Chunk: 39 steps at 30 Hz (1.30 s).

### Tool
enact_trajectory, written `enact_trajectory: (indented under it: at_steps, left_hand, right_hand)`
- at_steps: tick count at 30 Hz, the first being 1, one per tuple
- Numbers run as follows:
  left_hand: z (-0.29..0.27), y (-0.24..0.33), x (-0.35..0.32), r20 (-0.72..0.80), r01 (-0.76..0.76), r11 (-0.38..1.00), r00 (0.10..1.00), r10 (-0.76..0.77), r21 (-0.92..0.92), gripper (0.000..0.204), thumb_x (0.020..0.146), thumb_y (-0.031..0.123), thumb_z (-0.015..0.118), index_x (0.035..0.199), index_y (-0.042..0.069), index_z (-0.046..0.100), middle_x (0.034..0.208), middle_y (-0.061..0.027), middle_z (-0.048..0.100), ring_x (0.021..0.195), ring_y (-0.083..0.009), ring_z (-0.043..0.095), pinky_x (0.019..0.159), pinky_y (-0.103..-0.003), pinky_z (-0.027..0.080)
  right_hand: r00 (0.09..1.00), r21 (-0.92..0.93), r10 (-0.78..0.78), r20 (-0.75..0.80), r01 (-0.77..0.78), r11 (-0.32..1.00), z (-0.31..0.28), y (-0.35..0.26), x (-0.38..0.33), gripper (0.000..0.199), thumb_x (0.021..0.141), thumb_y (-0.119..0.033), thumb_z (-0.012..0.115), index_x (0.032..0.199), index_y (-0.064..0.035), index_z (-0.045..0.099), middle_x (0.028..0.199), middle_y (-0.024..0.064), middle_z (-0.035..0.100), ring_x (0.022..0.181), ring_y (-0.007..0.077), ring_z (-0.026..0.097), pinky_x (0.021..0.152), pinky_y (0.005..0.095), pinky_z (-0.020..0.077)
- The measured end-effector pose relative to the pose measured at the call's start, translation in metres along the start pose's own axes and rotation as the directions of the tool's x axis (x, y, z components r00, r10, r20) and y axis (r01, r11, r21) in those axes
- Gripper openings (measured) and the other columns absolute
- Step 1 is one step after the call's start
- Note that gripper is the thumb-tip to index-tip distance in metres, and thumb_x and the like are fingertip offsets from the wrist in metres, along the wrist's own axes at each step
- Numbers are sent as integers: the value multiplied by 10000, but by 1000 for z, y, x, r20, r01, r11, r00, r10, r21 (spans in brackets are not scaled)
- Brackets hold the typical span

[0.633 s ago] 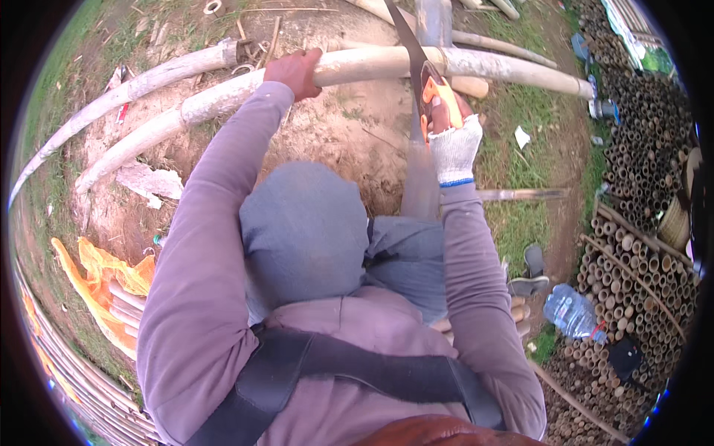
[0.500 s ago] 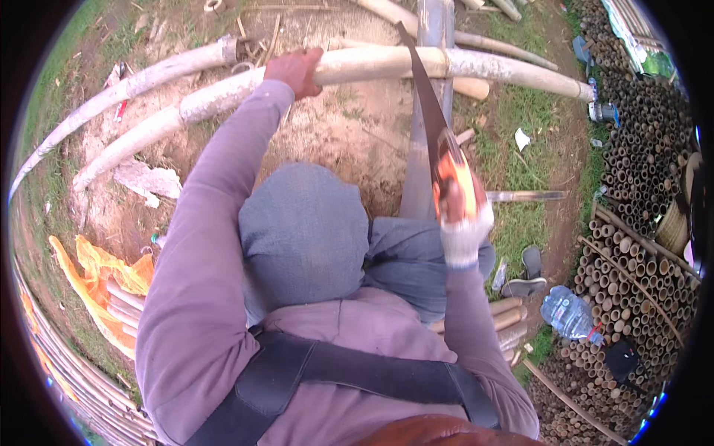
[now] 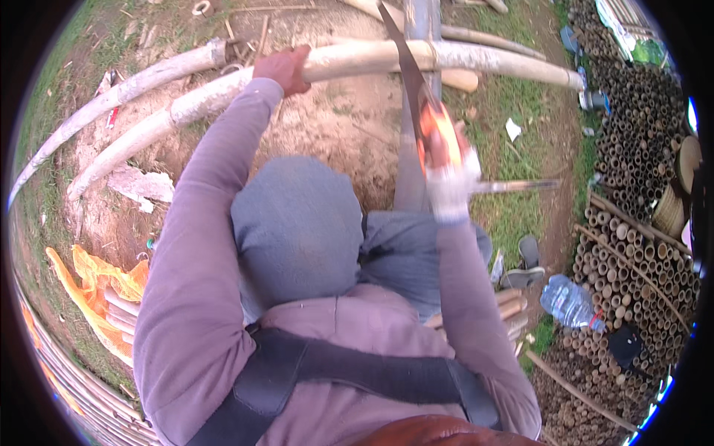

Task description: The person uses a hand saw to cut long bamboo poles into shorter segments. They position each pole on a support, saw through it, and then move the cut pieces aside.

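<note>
A long pale peeled pole lies across the top of the view. My bare left hand grips it near its middle. My right hand, in a white glove, is shut on the orange handle of a hand saw. The saw's dark blade slants up and left, and its far part crosses the pole close to a grey upright post. My grey-clad knees and mauve sleeves fill the centre.
More pale poles curve away at the left over bare earth. Stacks of cut bamboo tubes fill the right side. A plastic bottle and sandals lie on the grass. Orange sheeting sits at lower left.
My right hand has drawn the saw back toward me, away from the pole. My left hand keeps its hold on the pole.
</note>
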<state>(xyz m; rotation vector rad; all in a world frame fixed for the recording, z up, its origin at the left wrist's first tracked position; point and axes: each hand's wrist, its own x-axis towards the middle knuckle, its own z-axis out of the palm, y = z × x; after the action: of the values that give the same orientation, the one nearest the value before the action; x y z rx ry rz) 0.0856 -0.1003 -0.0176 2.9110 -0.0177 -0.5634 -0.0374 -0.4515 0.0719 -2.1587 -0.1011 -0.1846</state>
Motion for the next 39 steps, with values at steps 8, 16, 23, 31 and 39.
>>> enact_trajectory:
  at_steps: [8, 16, 23, 31, 39]
  left_hand:
    - [2, 0, -3, -8, -11, 1000, 1000, 11, 7, 515, 905, 376, 845, 1290, 157, 583, 1130, -115, 726, 1002, -284, 754, 912, -472, 628]
    - [-6, 2, -13, -62, -39, 999, 997, 37, -28, 604, 865, 403, 878, 1314, 137, 573, 1204, -139, 726, 1092, -320, 744, 966, -489, 599]
    - [-9, 1, -15, -74, -33, 999, 997, 31, -32, 695, 779, 407, 934, 1321, 158, 576, 1235, -145, 734, 1163, -356, 738, 987, -502, 586]
    - [2, -5, -12, -70, -32, 998, 997, 28, -53, 713, 766, 395, 923, 1353, 194, 572, 1261, -125, 743, 1189, -346, 733, 990, -507, 581]
    - [3, -3, -15, -137, -36, 998, 990, 28, -51, 664, 783, 350, 901, 1335, 182, 572, 1264, -144, 713, 1173, -379, 725, 997, -544, 552]
  right_hand:
    - [910, 459, 394, 130, -407, 790, -53, -2, -69, 475, 1091, -285, 631, 1395, 80, 642, 1178, 150, 767, 996, 182, 730, 836, 317, 587]
    - [989, 302, 138, -45, -118, 946, 29, 7, 23, 304, 1029, -158, 729, 1286, 4, 714, 962, 51, 743, 770, 96, 657, 671, 274, 547]
    - [992, 154, 75, -101, -59, 986, 33, 7, 29, 321, 1019, -221, 744, 1255, -5, 731, 842, 20, 708, 621, 59, 581, 550, 256, 481]
    - [980, 153, 197, -12, -193, 969, 20, -42, 45, 359, 1007, -298, 738, 1160, 24, 776, 751, 61, 713, 609, 117, 616, 580, 303, 498]
    - [967, 169, 249, 57, -255, 952, 19, -38, 51, 316, 1012, -260, 747, 1211, -14, 730, 692, 6, 625, 522, 93, 568, 471, 257, 458]
